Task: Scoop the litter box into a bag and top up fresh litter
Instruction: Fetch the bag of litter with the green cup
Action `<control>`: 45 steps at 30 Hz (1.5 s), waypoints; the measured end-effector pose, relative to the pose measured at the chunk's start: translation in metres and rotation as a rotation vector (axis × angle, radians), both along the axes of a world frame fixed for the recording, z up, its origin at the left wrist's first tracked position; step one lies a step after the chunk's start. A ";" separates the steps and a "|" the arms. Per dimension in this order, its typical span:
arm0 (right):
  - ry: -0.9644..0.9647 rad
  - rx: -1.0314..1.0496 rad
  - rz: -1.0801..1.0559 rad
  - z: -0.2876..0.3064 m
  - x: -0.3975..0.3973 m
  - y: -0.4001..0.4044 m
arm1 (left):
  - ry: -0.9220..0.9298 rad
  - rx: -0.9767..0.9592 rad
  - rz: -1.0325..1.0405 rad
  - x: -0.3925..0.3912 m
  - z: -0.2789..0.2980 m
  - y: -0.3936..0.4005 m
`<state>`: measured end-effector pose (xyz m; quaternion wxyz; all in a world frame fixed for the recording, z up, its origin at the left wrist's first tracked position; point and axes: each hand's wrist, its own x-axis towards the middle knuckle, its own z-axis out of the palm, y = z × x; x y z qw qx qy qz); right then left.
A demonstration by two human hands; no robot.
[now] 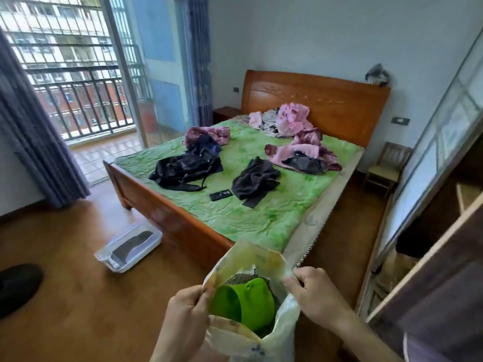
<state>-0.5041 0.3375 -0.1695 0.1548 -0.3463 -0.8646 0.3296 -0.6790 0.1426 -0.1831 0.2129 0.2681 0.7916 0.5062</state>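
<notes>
Basically, left hand and right hand each pinch one side of the bag mouth, pulling it wide. Risk: one pinch slips, the mouth folds and litter spills on the floor. Bag holds grey litter plus a green scoop. Litter box sits by the bed, well apart, with a thin dark layer inside.

open floor around litter box, bed frame just beside
</notes>
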 end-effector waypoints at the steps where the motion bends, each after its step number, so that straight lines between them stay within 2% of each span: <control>1: 0.006 -0.011 0.033 -0.005 -0.016 0.004 | -0.014 -0.014 0.036 -0.006 -0.004 -0.003; 7: 0.000 -0.083 0.267 -0.028 -0.108 0.040 | 0.010 -0.098 0.276 -0.040 -0.012 -0.005; 12: 0.055 -0.131 0.477 -0.008 -0.175 0.052 | 0.055 -0.106 0.426 -0.063 0.005 -0.005; 22: -0.024 -0.089 0.682 -0.017 -0.311 0.040 | -0.105 -0.049 0.648 -0.141 -0.010 -0.023; 28: -0.019 -0.082 0.697 -0.021 -0.396 0.007 | -0.120 -0.059 0.642 -0.239 -0.032 -0.061; 36: -0.049 0.041 0.626 -0.017 -0.503 -0.023 | 0.002 -0.034 0.606 -0.362 -0.026 -0.095; 41: -0.074 0.011 0.672 -0.019 -0.570 -0.032 | -0.101 -0.013 0.611 -0.417 -0.039 -0.112; 45: -0.122 -0.053 0.776 -0.041 -0.635 -0.031 | -0.143 -0.096 0.683 -0.464 -0.057 -0.112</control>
